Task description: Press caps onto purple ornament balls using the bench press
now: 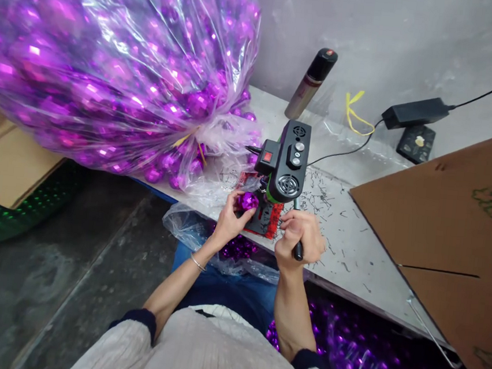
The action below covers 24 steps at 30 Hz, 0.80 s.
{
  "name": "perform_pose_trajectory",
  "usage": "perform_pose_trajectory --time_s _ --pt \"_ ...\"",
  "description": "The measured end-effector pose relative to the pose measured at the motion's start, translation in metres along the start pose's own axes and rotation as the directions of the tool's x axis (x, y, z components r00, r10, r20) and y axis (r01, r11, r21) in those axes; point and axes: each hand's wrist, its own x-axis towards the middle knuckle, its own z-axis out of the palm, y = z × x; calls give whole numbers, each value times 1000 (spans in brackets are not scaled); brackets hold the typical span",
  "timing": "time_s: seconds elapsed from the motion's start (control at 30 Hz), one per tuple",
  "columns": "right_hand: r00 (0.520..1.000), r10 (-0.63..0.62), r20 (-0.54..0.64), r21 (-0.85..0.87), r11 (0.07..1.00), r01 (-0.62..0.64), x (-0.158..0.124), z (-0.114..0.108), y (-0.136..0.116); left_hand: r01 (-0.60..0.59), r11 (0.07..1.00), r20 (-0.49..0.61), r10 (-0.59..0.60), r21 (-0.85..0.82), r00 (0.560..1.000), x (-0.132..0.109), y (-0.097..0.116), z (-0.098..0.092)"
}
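Observation:
A shiny faceted purple ball (249, 201) is pinched in the fingers of my left hand (233, 217), beside a small black machine (290, 162) with a red switch and round vents. My right hand (299, 239) is wrapped round the machine's black lever handle (297, 250), just right of its base. The base is a dark plate with a red edge (274, 221). The machine's head hides the spot where the ball meets its working part, so contact there is unclear.
A huge clear bag of purple balls (122, 68) fills the upper left. Behind the machine stand a spray can (311, 83) and a power adapter (416, 112). A cardboard box (446, 227) is at right. Small dark bits litter the table (353, 247).

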Motion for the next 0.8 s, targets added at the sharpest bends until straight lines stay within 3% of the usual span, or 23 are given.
perform_pose_trajectory --time_s 0.1,0.2,0.47,0.8 --pt "1000 -6 19 -29 1000 7 -3 -2 0 -155 944 8 159 291 987 -1 -7 6" --pt "999 -13 37 -38 999 14 -4 -3 0 -243 882 23 256 404 966 1 -15 8" --pt "999 -9 41 -27 1000 10 -7 -3 -1 -390 810 76 398 438 914 12 -35 9" --pt "999 8 43 -20 1000 -7 -10 -3 0 -425 819 213 369 384 905 6 -27 -4"
